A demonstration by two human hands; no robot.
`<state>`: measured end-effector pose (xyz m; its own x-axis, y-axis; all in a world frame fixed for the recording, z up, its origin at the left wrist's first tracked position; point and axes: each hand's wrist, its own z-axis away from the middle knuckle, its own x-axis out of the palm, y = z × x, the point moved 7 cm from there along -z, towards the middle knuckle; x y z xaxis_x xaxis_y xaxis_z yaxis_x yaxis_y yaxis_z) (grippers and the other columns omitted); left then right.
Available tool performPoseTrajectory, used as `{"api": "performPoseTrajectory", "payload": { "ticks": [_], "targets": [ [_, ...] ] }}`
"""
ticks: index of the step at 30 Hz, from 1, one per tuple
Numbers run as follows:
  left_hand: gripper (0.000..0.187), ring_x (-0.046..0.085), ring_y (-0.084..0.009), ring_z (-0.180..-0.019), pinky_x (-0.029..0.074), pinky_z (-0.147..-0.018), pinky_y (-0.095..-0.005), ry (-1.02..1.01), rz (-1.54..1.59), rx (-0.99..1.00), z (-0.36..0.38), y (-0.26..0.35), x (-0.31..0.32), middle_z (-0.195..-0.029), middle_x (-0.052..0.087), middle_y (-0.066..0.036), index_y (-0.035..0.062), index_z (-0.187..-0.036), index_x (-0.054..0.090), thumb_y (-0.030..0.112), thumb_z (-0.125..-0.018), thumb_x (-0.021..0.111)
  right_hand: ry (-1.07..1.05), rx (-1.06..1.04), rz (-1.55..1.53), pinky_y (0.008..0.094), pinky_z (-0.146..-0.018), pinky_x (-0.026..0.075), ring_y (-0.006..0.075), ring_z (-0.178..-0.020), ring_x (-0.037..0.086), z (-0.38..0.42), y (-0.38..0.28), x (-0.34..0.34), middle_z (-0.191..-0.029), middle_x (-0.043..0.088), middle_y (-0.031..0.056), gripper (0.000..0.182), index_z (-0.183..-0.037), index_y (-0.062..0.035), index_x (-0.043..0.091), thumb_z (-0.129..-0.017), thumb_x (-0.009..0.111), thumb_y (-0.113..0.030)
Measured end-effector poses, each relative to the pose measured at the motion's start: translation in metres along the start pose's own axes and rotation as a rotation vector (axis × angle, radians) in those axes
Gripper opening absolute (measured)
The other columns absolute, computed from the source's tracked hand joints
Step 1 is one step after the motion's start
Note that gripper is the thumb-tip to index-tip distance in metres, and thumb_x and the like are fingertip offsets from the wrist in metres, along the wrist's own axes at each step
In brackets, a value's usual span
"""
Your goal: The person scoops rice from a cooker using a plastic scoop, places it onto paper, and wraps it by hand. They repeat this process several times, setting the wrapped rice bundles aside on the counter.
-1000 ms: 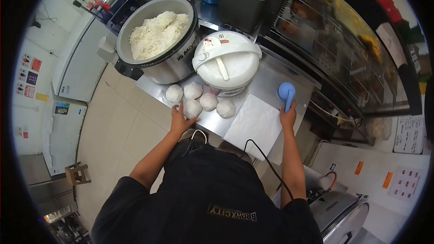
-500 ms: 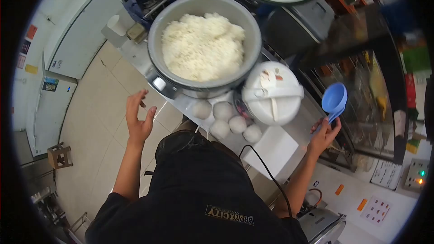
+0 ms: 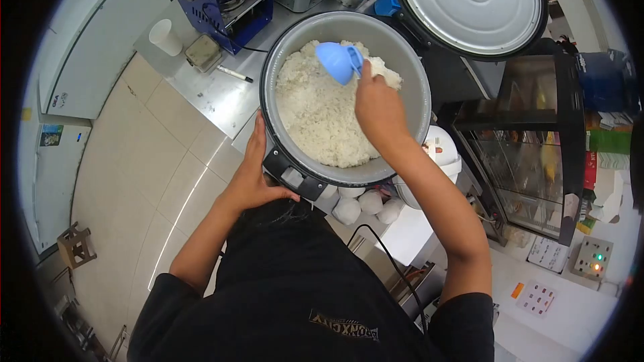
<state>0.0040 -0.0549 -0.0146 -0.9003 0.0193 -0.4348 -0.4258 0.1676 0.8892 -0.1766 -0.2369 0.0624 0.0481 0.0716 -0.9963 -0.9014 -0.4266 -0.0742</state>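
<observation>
So the right hand point(image 3: 382, 108) has just come in over the big cooker point(image 3: 419, 97), bringing the blue scoop point(image 3: 334, 62) from out by the display case point(image 3: 520, 154) to the rice point(image 3: 318, 117) — the scoop's now right where the rice is. That hand's closed round the handle, cup tilted; can't tell if it's touching rice. Left hand point(image 3: 249, 184) has moved in too: it's open, fingers along the cooker's outer side, thumb near the front latch point(image 3: 292, 177). Further out, wrapped bundles point(image 3: 347, 210) sit beside the cooker, near a white lidded tub point(image 3: 443, 149).
</observation>
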Motion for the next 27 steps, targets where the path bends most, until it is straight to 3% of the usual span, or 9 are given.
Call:
{"api": "performPoseTrajectory", "payload": {
  "ticks": [4, 7, 10, 12, 19, 22, 24, 26, 27],
  "targets": [
    [0.17, 0.01, -0.0459, -0.159, 0.017, -0.128, -0.05, 0.019, 0.025, 0.003, 0.0, -0.001, -0.001, -0.171, 0.0, -0.03, -0.0005, -0.164, -0.009, 0.052, -0.046, 0.101, -0.007, -0.146, 0.062, 0.0522, -0.072, 0.059, 0.0466, -0.074, 0.069, -0.008, -0.021, 0.031, -0.092, 0.067, 0.032, 0.048, -0.138, 0.0179, 0.046, -0.097, 0.053, -0.006],
    [0.168, 0.013, -0.0469, -0.158, 0.02, -0.127, -0.0505, 0.046, 0.035, 0.054, -0.001, -0.001, -0.001, -0.171, 0.001, -0.032, -0.0021, -0.164, -0.006, 0.051, -0.046, 0.101, -0.178, -0.101, -0.076, 0.0523, -0.071, 0.058, 0.0469, -0.073, 0.069, 0.001, -0.011, 0.054, -0.087, 0.068, 0.032, 0.048, -0.138, 0.017, 0.047, -0.098, 0.053, -0.008],
    [0.166, 0.014, -0.0477, -0.158, 0.022, -0.126, -0.0508, 0.06, 0.037, 0.085, -0.001, 0.001, -0.002, -0.17, 0.002, -0.033, -0.002, -0.164, -0.004, 0.05, -0.046, 0.101, -0.21, -0.172, -0.122, 0.054, -0.07, 0.056, 0.048, -0.073, 0.068, 0.015, -0.015, 0.065, -0.08, 0.068, 0.0322, 0.046, -0.136, 0.0176, 0.047, -0.099, 0.052, -0.009],
    [0.166, 0.015, -0.048, -0.157, 0.022, -0.126, -0.051, 0.066, 0.056, 0.078, 0.001, 0.002, -0.001, -0.17, 0.003, -0.033, -0.0024, -0.164, -0.004, 0.05, -0.046, 0.1, -0.383, -0.272, -0.194, 0.0558, -0.069, 0.053, 0.049, -0.074, 0.067, 0.032, -0.03, 0.081, -0.077, 0.066, 0.0321, 0.044, -0.134, 0.0176, 0.048, -0.1, 0.053, -0.011],
    [0.163, 0.019, -0.0488, -0.156, 0.024, -0.125, -0.0514, 0.075, 0.025, 0.106, 0.003, 0.004, -0.002, -0.169, 0.007, -0.034, -0.0046, -0.164, -0.001, 0.051, -0.048, 0.099, -0.598, -0.362, -0.461, 0.0521, -0.07, 0.05, 0.0447, -0.073, 0.067, 0.038, -0.03, 0.05, -0.077, 0.067, 0.0278, 0.036, -0.131, 0.0046, 0.061, -0.098, 0.058, -0.01],
    [0.163, 0.019, -0.0486, -0.156, 0.024, -0.126, -0.0511, 0.054, -0.003, 0.087, 0.002, 0.003, -0.004, -0.169, 0.007, -0.034, -0.0047, -0.164, 0.0, 0.053, -0.048, 0.099, -0.657, -0.261, -0.52, 0.0502, -0.071, 0.049, 0.0408, -0.073, 0.068, 0.038, -0.016, 0.018, -0.074, 0.066, 0.0251, 0.037, -0.131, 0.0025, 0.064, -0.097, 0.058, -0.009],
    [0.163, 0.019, -0.0485, -0.156, 0.025, -0.126, -0.0509, 0.051, -0.016, 0.076, 0.001, -0.002, -0.004, -0.169, 0.007, -0.034, -0.0041, -0.164, 0.0, 0.053, -0.048, 0.099, -0.575, -0.25, -0.513, 0.0496, -0.068, 0.051, 0.038, -0.071, 0.067, 0.048, -0.015, 0.009, -0.076, 0.065, 0.0216, 0.046, -0.142, 0.0008, 0.058, -0.098, 0.059, -0.009],
    [0.163, 0.02, -0.0484, -0.156, 0.025, -0.126, -0.0507, 0.053, -0.029, 0.049, 0.002, -0.005, -0.003, -0.17, 0.007, -0.033, -0.0035, -0.164, 0.0, 0.054, -0.048, 0.098, -0.13, -0.231, -0.032, 0.0484, -0.069, 0.055, 0.0384, -0.072, 0.068, 0.052, -0.02, -0.017, -0.088, 0.066, 0.0224, 0.053, -0.146, 0.0023, 0.052, -0.095, 0.059, -0.007],
    [0.163, 0.02, -0.0482, -0.156, 0.026, -0.125, -0.0507, 0.051, -0.006, 0.052, 0.0, -0.006, -0.003, -0.17, 0.007, -0.032, -0.0024, -0.165, 0.0, 0.054, -0.048, 0.098, -0.065, -0.342, 0.1, 0.0469, -0.064, 0.055, 0.0376, -0.071, 0.068, 0.057, -0.024, -0.016, -0.092, 0.064, 0.021, 0.061, -0.153, 0.0003, 0.045, -0.093, 0.059, -0.003]
  ]
}}
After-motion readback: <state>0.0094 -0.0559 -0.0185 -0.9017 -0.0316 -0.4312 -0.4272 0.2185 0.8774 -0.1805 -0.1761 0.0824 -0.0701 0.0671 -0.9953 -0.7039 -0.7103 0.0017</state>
